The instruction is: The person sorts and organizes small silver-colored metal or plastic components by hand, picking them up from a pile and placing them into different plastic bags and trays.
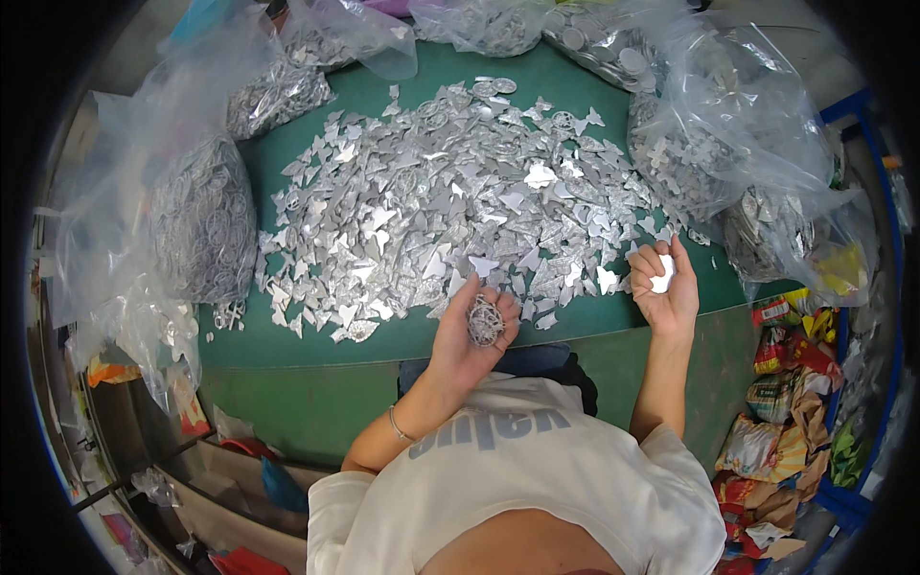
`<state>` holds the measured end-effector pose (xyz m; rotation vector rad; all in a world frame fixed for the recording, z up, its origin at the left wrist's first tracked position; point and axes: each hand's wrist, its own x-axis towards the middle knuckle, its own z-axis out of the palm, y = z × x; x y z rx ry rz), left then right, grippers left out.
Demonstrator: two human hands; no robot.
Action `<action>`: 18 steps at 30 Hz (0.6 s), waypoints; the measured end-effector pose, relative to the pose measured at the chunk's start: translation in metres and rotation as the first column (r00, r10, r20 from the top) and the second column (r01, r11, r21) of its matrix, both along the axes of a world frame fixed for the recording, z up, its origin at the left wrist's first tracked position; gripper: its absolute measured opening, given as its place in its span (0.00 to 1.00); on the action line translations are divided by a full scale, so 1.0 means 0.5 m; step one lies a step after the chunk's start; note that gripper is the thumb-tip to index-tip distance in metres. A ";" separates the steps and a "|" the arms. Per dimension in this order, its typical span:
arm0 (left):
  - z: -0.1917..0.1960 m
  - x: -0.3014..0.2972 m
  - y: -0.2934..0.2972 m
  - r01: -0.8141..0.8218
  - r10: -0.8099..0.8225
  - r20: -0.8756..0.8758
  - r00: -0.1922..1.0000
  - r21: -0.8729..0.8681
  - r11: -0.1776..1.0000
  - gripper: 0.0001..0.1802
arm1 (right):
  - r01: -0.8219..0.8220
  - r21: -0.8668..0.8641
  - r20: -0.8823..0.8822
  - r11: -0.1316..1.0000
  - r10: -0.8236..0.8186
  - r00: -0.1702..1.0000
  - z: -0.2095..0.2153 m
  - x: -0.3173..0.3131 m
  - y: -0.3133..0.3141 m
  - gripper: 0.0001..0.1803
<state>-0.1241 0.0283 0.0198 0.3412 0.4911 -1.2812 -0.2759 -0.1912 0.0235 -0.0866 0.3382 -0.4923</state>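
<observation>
My left hand (458, 343) is palm up at the near edge of the pile, its fingers curled round some round openwork metal pieces (486, 324). Off to the right, my right hand (669, 309) is raised by the table's near edge. Its bent fingers hold a flat, shiny silver piece (662, 275) against the palm. Beyond both hands spreads a wide heap of small silver metal pieces (450, 201), many with pointed or winged outlines and a few round.
The heap lies on a green table (287, 347). Clear plastic bags ring it: one with wiry ring-like pieces (203, 225) at left, one with round discs (609, 48) at the far side, another with small pieces (676, 172) at right. Colourful packages (776, 422) lie lower right.
</observation>
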 end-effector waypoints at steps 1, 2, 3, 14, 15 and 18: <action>0.016 0.000 -0.003 -0.026 0.025 0.008 1.000 0.147 0.989 0.14 | -0.012 0.000 0.000 1.000 0.012 1.000 0.003 0.010 0.009 0.15; 0.017 -0.001 -0.001 -0.023 0.014 0.049 0.999 0.187 0.982 0.15 | 0.055 0.017 -0.124 0.998 -0.052 0.991 0.011 0.017 0.019 0.17; 0.017 -0.001 0.000 -0.025 0.014 0.060 0.998 0.186 0.982 0.14 | -0.022 -0.033 -0.085 0.999 0.020 0.996 0.008 0.021 0.025 0.18; 0.020 0.013 0.045 -0.101 0.100 -0.028 0.995 -0.034 0.994 0.21 | -0.211 -0.570 -0.339 0.794 0.006 0.941 0.011 0.113 0.124 0.16; 0.021 0.016 0.044 -0.115 0.115 -0.022 0.993 -0.034 0.993 0.21 | -0.234 -0.557 -0.363 0.797 0.020 0.932 0.009 0.120 0.129 0.15; 0.021 0.022 0.048 -0.123 0.122 0.057 0.991 0.016 0.992 0.24 | -0.326 -0.542 -0.419 0.774 0.086 0.904 0.007 0.136 0.143 0.13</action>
